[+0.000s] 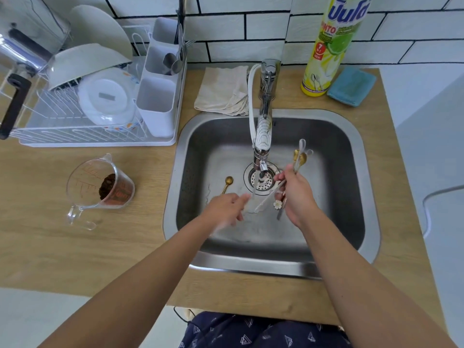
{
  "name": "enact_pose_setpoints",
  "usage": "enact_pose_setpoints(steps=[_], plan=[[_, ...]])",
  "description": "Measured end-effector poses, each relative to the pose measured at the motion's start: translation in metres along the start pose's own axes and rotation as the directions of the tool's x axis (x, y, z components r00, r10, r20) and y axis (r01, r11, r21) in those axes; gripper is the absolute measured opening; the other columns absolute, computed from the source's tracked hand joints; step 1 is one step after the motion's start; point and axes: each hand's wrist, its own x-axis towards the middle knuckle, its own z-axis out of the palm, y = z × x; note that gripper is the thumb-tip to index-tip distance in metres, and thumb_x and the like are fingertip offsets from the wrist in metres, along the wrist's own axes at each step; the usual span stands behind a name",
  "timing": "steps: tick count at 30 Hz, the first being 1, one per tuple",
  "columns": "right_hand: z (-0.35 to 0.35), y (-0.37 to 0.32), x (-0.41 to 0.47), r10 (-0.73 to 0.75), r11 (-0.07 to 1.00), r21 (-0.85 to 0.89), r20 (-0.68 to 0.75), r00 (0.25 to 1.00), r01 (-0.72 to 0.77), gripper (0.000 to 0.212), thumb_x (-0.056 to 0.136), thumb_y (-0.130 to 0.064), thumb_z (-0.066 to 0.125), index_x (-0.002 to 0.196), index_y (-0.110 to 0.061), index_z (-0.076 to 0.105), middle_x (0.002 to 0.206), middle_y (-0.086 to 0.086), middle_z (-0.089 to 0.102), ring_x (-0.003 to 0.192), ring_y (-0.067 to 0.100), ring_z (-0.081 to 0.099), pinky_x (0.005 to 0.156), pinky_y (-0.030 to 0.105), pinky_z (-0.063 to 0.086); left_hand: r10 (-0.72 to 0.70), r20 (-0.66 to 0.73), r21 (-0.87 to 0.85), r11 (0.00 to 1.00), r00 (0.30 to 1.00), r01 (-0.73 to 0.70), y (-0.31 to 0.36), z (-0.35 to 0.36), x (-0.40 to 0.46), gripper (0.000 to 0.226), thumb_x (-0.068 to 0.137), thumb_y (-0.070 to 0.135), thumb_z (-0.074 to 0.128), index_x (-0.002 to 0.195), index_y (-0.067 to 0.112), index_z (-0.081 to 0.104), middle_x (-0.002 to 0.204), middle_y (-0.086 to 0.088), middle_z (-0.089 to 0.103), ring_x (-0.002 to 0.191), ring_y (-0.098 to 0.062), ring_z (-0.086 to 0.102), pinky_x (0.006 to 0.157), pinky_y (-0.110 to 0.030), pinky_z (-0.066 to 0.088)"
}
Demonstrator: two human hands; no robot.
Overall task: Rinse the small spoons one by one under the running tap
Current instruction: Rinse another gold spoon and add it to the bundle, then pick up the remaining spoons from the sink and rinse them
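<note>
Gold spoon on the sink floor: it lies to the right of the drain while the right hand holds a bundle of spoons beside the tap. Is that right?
Not quite. The head view shows the gold spoon lying to the left of the drain, near the left hand. The rest holds: the right hand holds a bundle of spoons beside the tap.

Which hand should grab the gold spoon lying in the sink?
Left. The left hand is right beside the gold spoon and looks free; the right hand is full with a spoon bundle.
</note>
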Motion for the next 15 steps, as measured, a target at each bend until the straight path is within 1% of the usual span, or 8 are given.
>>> enact_pose_setpoints(steps=[3, 4, 5, 7, 9, 11, 13, 15], plan=[[-0.009, -0.002, 0.002, 0.026, 0.982, 0.189, -0.026, 0.999, -0.020, 0.042, 0.110, -0.038, 0.044, 0.075, -0.016, 0.053, 0.081, 0.001, 0.067, 0.067, 0.012, 0.062, 0.068, 0.032, 0.057, 0.016, -0.200, 0.249, 0.968, 0.980, 0.034, -0.015, -0.011, 0.031, 0.036, 0.104, 0.044, 0.047, 0.110, 0.010, 0.058, 0.097, -0.008, 0.065, 0.081, -0.020, 0.060, 0.071, -0.033, 0.049], [-0.011, -0.001, 0.002, 0.035, 0.958, 0.284, -0.004, 0.999, -0.033, 0.041, 0.111, -0.037, 0.044, 0.077, -0.016, 0.052, 0.080, 0.002, 0.072, 0.069, 0.012, 0.069, 0.070, 0.034, 0.062, 0.014, -0.238, 0.302, 0.951, 0.971, 0.061, -0.020, -0.012, 0.041, 0.032, 0.104, 0.038, 0.051, 0.115, 0.009, 0.056, 0.107, -0.011, 0.062, 0.088, -0.024, 0.061, 0.076, -0.036, 0.051], [-0.012, 0.000, 0.002, 0.037, 0.929, 0.366, 0.024, 0.999, -0.044, 0.040, 0.111, -0.037, 0.043, 0.078, -0.016, 0.050, 0.081, 0.005, 0.075, 0.067, 0.013, 0.071, 0.066, 0.034, 0.063, -0.001, -0.251, 0.342, 0.935, 0.968, 0.090, -0.025, -0.012, 0.050, 0.031, 0.103, 0.034, 0.053, 0.120, 0.008, 0.054, 0.115, -0.014, 0.059, 0.096, -0.029, 0.060, 0.080, -0.039, 0.052], [-0.014, 0.003, 0.000, 0.024, 0.895, 0.444, 0.052, 0.998, -0.045, 0.038, 0.112, -0.036, 0.041, 0.080, -0.016, 0.047, 0.079, 0.009, 0.075, 0.050, 0.013, 0.060, 0.050, 0.026, 0.054, -0.056, -0.233, 0.403, 0.903, 0.971, 0.149, -0.033, -0.008, 0.062, 0.030, 0.102, 0.029, 0.054, 0.124, 0.009, 0.050, 0.121, -0.015, 0.055, 0.101, -0.031, 0.059, 0.079, -0.040, 0.050], [-0.016, 0.007, 0.001, -0.004, 0.895, 0.447, 0.035, 0.999, -0.012, 0.037, 0.112, -0.036, 0.041, 0.082, -0.016, 0.049, 0.072, 0.007, 0.071, 0.039, 0.009, 0.039, 0.040, 0.021, 0.038, -0.081, -0.215, 0.449, 0.877, 0.973, 0.173, -0.040, -0.002, 0.068, 0.025, 0.101, 0.026, 0.055, 0.120, 0.011, 0.050, 0.117, -0.015, 0.057, 0.092, -0.027, 0.057, 0.072, -0.038, 0.048], [-0.019, 0.010, 0.003, -0.021, 0.905, 0.426, 0.023, 1.000, 0.009, 0.038, 0.111, -0.035, 0.043, 0.081, -0.015, 0.055, 0.069, 0.004, 0.067, 0.037, 0.006, 0.030, 0.038, 0.020, 0.030, -0.087, -0.220, 0.441, 0.879, 0.972, 0.178, -0.045, 0.002, 0.073, 0.020, 0.100, 0.025, 0.058, 0.114, 0.011, 0.054, 0.111, -0.014, 0.059, 0.087, -0.025, 0.056, 0.069, -0.038, 0.049], [-0.022, 0.012, 0.004, -0.006, 0.917, 0.398, 0.039, 0.999, -0.010, 0.035, 0.110, -0.034, 0.047, 0.083, -0.016, 0.059, 0.069, 0.003, 0.067, 0.036, 0.006, 0.028, 0.036, 0.020, 0.028, -0.101, -0.226, 0.407, 0.894, 0.969, 0.188, -0.046, -0.001, 0.075, 0.015, 0.099, 0.022, 0.060, 0.107, 0.009, 0.058, 0.107, -0.015, 0.062, 0.085, -0.026, 0.057, 0.067, -0.037, 0.047], [-0.024, 0.014, 0.004, 0.019, 0.925, 0.378, 0.057, 0.998, -0.039, 0.032, 0.108, -0.035, 0.052, 0.084, -0.016, 0.062, 0.071, 0.004, 0.069, 0.036, 0.005, 0.028, 0.036, 0.020, 0.026, -0.123, -0.229, 0.365, 0.909, 0.966, 0.202, -0.046, -0.006, 0.077, 0.016, 0.098, 0.022, 0.064, 0.104, 0.008, 0.063, 0.104, -0.015, 0.065, 0.088, -0.028, 0.060, 0.069, -0.037, 0.049]])
